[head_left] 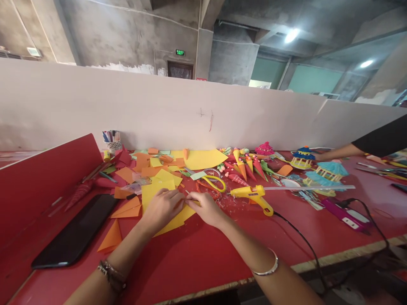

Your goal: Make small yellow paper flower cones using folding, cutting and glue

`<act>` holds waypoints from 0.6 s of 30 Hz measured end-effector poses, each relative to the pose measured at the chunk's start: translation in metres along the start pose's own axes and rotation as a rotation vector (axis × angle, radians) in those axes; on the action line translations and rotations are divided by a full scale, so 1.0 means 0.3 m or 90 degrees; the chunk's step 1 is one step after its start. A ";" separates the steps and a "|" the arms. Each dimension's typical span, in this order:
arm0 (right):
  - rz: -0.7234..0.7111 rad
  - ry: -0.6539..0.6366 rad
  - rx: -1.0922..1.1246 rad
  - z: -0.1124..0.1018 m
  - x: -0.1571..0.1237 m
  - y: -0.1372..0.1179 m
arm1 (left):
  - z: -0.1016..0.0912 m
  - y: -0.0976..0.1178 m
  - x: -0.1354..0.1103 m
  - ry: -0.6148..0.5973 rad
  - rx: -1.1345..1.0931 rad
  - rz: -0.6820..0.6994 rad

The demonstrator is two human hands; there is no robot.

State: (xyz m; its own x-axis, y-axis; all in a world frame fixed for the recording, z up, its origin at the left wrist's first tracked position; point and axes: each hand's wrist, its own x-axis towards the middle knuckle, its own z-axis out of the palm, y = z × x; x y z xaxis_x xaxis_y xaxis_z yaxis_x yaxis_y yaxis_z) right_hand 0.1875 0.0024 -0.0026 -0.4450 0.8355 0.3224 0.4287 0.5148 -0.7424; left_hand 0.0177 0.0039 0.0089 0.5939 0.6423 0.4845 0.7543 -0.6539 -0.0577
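My left hand (163,207) and my right hand (203,206) meet fingertip to fingertip over the table. Both are closed in a pinch around something small and thin, mostly hidden by the fingers. Yellow shows by the right fingers, but I cannot tell whether it is the held piece or the sheet behind. Yellow paper sheets (149,197) lie under and beside the left hand. Just beyond the right hand are yellow-handled scissors (219,185). To its right, a yellow hot glue gun (251,193) rests on its side with a long clear glue stick in it.
A black phone (76,231) and folded orange paper (111,237) lie left. Small paper cones (243,169) and model pavilions (332,171) stand at the back right. The glue gun's cord passes a purple power strip (346,215). Another person's arm (343,151) reaches in from the right.
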 end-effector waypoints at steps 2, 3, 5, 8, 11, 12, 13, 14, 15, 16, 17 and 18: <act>0.000 -0.002 -0.006 0.001 0.000 -0.003 | 0.005 -0.009 -0.003 -0.025 -0.003 -0.012; 0.000 -0.004 -0.005 0.002 0.000 -0.005 | 0.006 -0.011 -0.004 -0.030 -0.001 -0.018; 0.004 -0.011 0.002 0.004 0.001 -0.009 | 0.004 -0.014 -0.005 -0.036 0.008 -0.024; 0.018 -0.013 0.030 0.005 0.003 -0.012 | -0.007 -0.022 -0.003 -0.038 0.026 -0.029; 0.040 0.003 0.063 -0.003 0.007 -0.009 | -0.021 -0.053 -0.006 -0.023 0.039 -0.043; 0.046 0.011 0.076 -0.007 0.009 -0.006 | -0.025 -0.070 -0.009 -0.014 0.042 -0.055; 0.052 0.018 0.089 -0.011 0.010 -0.002 | -0.029 -0.090 -0.014 -0.007 0.044 -0.073; 0.056 0.026 0.101 -0.015 0.011 0.001 | -0.034 -0.111 -0.019 0.000 0.047 -0.100; 0.059 0.036 0.110 -0.019 0.013 0.005 | -0.037 -0.132 -0.025 0.005 0.053 -0.133; 0.061 0.047 0.116 -0.021 0.014 0.008 | -0.041 -0.153 -0.031 0.013 0.060 -0.174; 0.062 0.057 0.118 -0.023 0.015 0.010 | -0.045 -0.169 -0.037 0.029 0.065 -0.217; 0.061 0.069 0.118 -0.023 0.016 0.011 | -0.049 -0.182 -0.042 0.055 0.066 -0.252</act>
State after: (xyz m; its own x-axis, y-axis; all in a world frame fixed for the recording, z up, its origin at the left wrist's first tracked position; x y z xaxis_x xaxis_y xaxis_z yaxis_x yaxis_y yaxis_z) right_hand 0.1923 0.0095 0.0006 -0.3180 0.8998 0.2987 0.3083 0.3961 -0.8649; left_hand -0.0350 0.0256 0.0187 0.2298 0.7969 0.5586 0.9464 -0.3169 0.0627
